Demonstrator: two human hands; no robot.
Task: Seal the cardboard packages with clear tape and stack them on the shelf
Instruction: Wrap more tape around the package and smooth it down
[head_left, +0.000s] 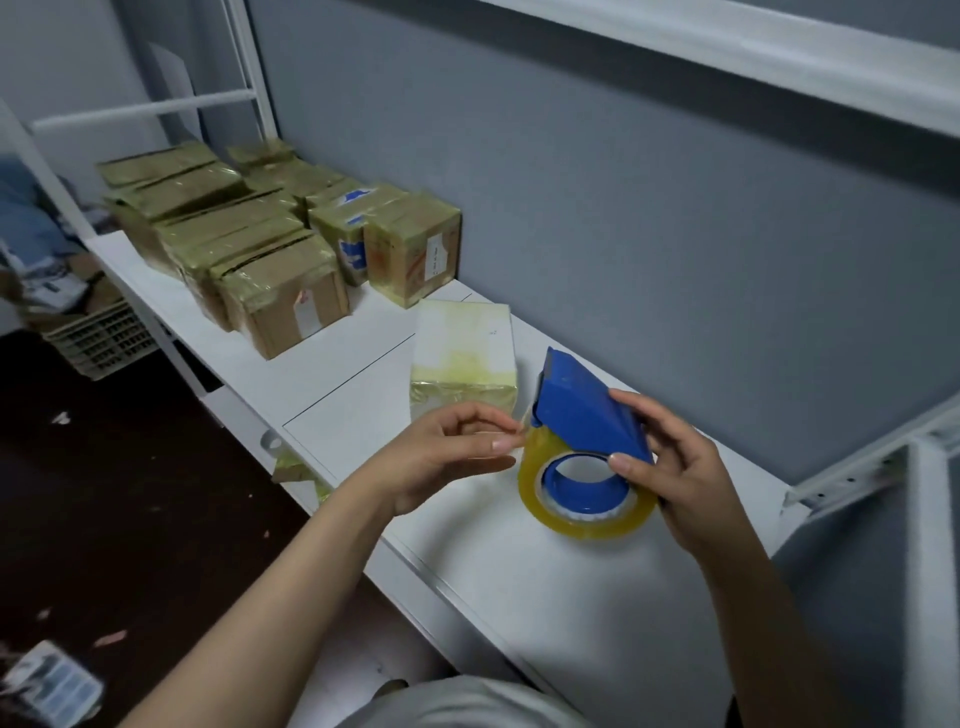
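Observation:
My right hand (675, 467) grips a blue tape dispenser (587, 405) that carries a roll of clear yellowish tape (582, 514) just above the white shelf (363, 415). Finger and thumb of my left hand (447, 452) pinch the loose tape end at the dispenser's mouth. Right behind my left hand stands a white package (462, 353) wrapped in tape. Several taped cardboard packages (280, 291) are stacked in rows at the shelf's far left end.
A grey wall (623, 208) backs the shelf, and a white rail (779, 47) of an upper shelf runs overhead. A metal bracket (862, 467) juts out at the right. On the dark floor at left are a plastic crate (98, 338) and scattered paper scraps.

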